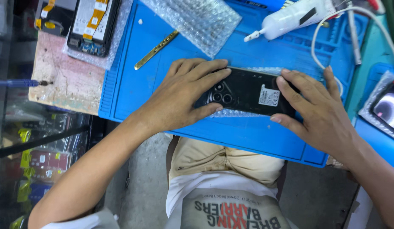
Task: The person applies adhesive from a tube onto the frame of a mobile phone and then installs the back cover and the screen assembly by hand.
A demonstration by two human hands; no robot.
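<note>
The phone (248, 91) lies back-up on a scrap of bubble wrap (231, 113) near the front edge of the blue mat (133, 80), camera cluster toward the left hand (184, 97), a white sticker toward the right hand (318, 108).

The left hand covers the phone's camera end; its fingers (205, 78) lie spread and flat over the upper edge, thumb along the lower edge, so the end is lightly pinched between them. The right hand takes the other end the same way: fingers spread across the top and short edge, thumb pressing the lower corner. Neither hand closes into a fist.

The phone looks like a thin, stiff slab, light enough for fingertips alone. Its glossy black back probably slides easily under dry fingers, and the wrap beneath it is soft and likely to shift, so pressure on one end could skate it across the mat. The safest hold is judged to be on the long edges and corners, where the frame is strongest; the lenses, and any screen facing down, are the fragile parts and best kept free of hard pressure.

Beyond the phone on the mat lie a brass pry tool (156, 50), a larger sheet of bubble wrap (192, 21) and a white bottle (294, 17). An opened phone (93, 27) sits off the mat's far-left corner.
</note>
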